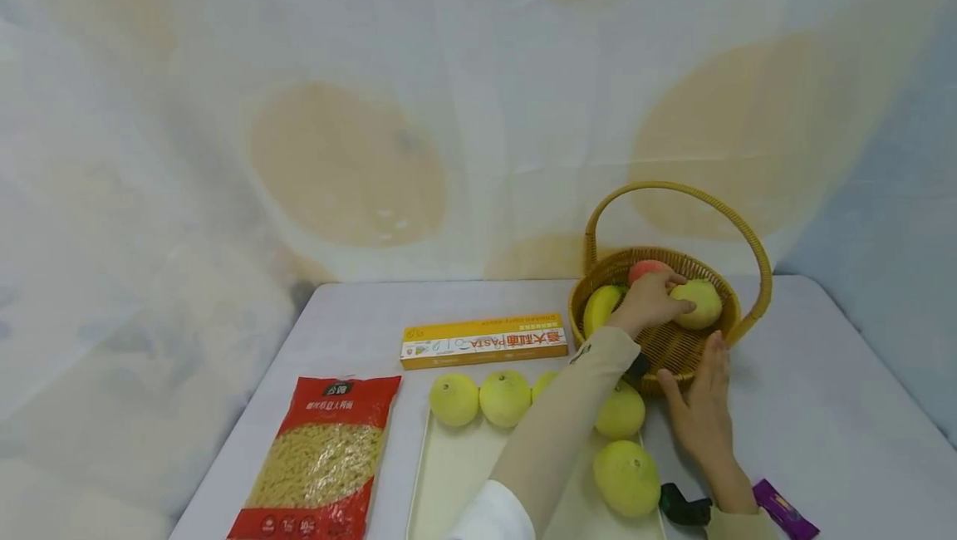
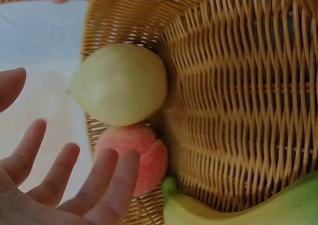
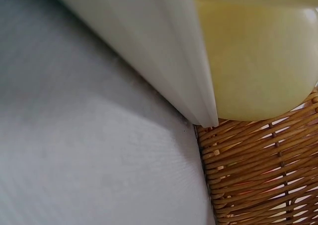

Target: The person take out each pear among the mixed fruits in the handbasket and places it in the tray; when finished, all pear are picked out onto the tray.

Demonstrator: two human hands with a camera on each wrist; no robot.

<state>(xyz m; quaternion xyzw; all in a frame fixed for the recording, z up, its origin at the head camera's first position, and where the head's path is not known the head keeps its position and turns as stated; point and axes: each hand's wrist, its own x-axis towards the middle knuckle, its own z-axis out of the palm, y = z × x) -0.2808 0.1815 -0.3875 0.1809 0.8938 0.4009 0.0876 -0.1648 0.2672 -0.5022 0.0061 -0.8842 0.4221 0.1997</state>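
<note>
A round wicker basket [image 1: 676, 349] with a tall handle holds a banana [image 1: 601, 309], a pink-red peach [image 1: 649, 268] and a pale yellow-green round fruit [image 1: 699, 305]. My left hand [image 1: 649, 301] reaches into it, over the peach and beside the pale fruit. In the left wrist view, the left hand's fingers [image 2: 59, 185] are spread, with nothing gripped; the pale fruit [image 2: 119, 83] rests against the basket wall, touching the peach [image 2: 141, 155]. My right hand [image 1: 703, 411] lies against the basket's near right side, fingers straight. In the right wrist view that hand is hidden.
A cream tray [image 1: 463, 473] bears several yellow-green fruits [image 1: 626, 478] along its edges. Behind it lies a pasta box [image 1: 484, 342]. A red bag of pasta [image 1: 317, 457] is at left. A dark object [image 1: 682, 507] and a purple packet [image 1: 783, 509] lie near the right forearm.
</note>
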